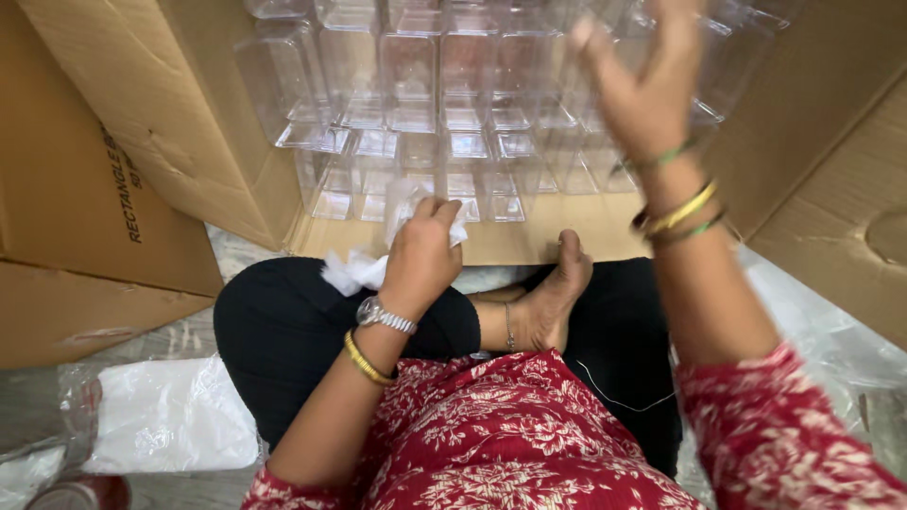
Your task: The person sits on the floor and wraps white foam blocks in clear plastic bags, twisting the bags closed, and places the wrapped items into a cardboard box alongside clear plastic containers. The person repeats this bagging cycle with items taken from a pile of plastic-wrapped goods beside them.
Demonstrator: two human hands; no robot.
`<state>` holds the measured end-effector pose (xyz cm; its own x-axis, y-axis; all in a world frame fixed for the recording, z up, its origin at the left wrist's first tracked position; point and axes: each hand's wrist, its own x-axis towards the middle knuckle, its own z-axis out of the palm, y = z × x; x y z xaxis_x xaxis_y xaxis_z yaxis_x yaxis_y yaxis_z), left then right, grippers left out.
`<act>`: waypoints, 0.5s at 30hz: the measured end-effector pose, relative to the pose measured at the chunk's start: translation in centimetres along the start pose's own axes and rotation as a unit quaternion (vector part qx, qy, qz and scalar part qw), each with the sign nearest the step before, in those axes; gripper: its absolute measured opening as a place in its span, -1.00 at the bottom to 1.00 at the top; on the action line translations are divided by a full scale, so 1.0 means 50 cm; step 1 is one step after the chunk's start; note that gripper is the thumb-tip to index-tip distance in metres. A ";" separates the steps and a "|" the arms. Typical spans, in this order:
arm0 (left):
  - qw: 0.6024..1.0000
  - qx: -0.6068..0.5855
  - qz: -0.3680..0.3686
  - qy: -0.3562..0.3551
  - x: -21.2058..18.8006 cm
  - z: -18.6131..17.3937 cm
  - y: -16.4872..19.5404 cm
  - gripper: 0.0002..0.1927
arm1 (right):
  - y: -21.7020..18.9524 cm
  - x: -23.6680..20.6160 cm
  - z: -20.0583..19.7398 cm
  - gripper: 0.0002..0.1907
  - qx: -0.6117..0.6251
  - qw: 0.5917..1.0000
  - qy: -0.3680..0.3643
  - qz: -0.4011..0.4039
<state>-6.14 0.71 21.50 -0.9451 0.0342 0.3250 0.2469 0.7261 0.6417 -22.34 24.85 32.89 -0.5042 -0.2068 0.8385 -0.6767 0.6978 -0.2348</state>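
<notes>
I sit cross-legged on the floor before a large cardboard box (217, 170) lying on its side. Inside it are stacked several clear plastic containers (444, 94). My left hand (420, 255) rests on my knee, shut on a crumpled white cloth (354, 269), and wears a watch and a gold bangle. My right hand (642, 85) is raised and blurred in front of the upper right containers, fingers apart, holding nothing that I can see. Bangles circle its wrist.
A second cardboard box (66, 217) stands at the left. A white plastic bag (165, 416) lies on the floor by my left knee, with clear plastic wrap (831, 349) at the right. My bare foot (557, 293) rests against the box's lower flap.
</notes>
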 end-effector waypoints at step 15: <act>0.663 -0.735 -0.119 0.084 -0.029 -0.034 0.087 -0.35 | -0.249 -0.375 -0.015 -0.64 0.543 0.629 -0.341 0.439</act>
<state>-3.32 2.66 25.03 -0.9880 -0.1286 0.0860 0.1539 -0.7593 0.6323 -4.04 20.58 20.45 -0.8024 -0.5726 -0.1682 0.2427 -0.0555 -0.9685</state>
